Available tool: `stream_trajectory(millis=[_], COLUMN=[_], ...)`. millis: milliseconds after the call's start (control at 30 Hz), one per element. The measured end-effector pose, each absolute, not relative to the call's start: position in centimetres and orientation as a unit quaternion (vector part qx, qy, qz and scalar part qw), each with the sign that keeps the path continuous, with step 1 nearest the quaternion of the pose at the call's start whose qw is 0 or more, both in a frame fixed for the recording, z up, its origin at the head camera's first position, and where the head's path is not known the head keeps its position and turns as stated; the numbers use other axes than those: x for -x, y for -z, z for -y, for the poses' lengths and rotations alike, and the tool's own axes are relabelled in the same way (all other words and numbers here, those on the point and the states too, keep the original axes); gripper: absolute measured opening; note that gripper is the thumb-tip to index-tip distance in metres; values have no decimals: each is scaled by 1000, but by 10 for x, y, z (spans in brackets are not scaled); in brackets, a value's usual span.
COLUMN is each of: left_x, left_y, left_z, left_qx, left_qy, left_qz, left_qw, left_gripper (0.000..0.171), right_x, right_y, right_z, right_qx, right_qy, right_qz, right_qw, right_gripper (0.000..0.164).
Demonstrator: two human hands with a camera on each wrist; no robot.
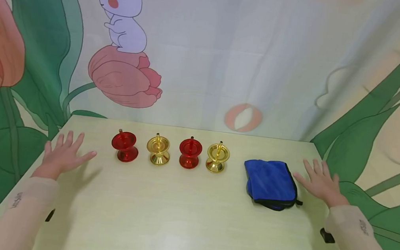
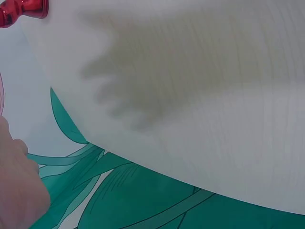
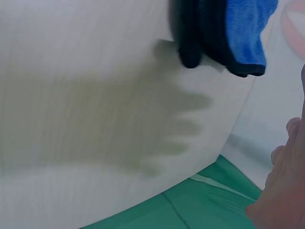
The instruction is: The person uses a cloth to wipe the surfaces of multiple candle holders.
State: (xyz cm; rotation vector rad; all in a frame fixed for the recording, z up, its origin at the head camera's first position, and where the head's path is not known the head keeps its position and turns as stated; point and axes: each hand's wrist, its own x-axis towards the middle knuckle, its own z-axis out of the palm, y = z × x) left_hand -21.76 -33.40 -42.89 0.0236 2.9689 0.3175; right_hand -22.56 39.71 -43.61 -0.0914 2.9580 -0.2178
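Observation:
Across the back of the table stand red and gold metal candle holders in a row, each a shallow dish on a flared foot with a short upright tube: a red one [image 1: 124, 145] at the left, a gold one [image 1: 158, 149], another red one [image 1: 190, 152] and another gold one [image 1: 218, 157]. A folded blue cloth [image 1: 270, 180] with black edging lies to their right. My left hand [image 1: 64, 155] is spread over the table's left side, holding nothing, left of the first red holder. My right hand [image 1: 320, 181], fingers also spread, hovers just right of the cloth, empty.
The pale wooden table [image 1: 184, 219] ends at the back against a printed curtain [image 1: 205, 62] with a rabbit and tulips. Small black pieces [image 1: 327, 235] show near both forearms. Both hands cast shadows on the tabletop.

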Motion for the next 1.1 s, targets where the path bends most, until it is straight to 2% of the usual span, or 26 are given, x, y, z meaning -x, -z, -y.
stream_trajectory(millis=[167, 567, 800, 1100], left_x=[219, 238, 254, 265], left_y=[428, 445, 455, 465], left_z=[332, 298, 275, 256], left_qx=[-13, -22, -19, -9], left_qy=[-106, -138, -167, -199], left_qz=[-992, -988, -984, -980], left_qw=[74, 67, 60, 4], left_gripper=[94, 97, 103, 98], right_x=[228, 231, 237, 241], right_y=[431, 449, 461, 478], right_z=[-388, -357, -338, -319], right_qx=[41, 78, 111, 137], right_qy=[64, 64, 63, 107], right_qz=[-994, -992, -990, -984], right_qw=[80, 79, 55, 23], right_gripper=[82, 86, 85, 86])
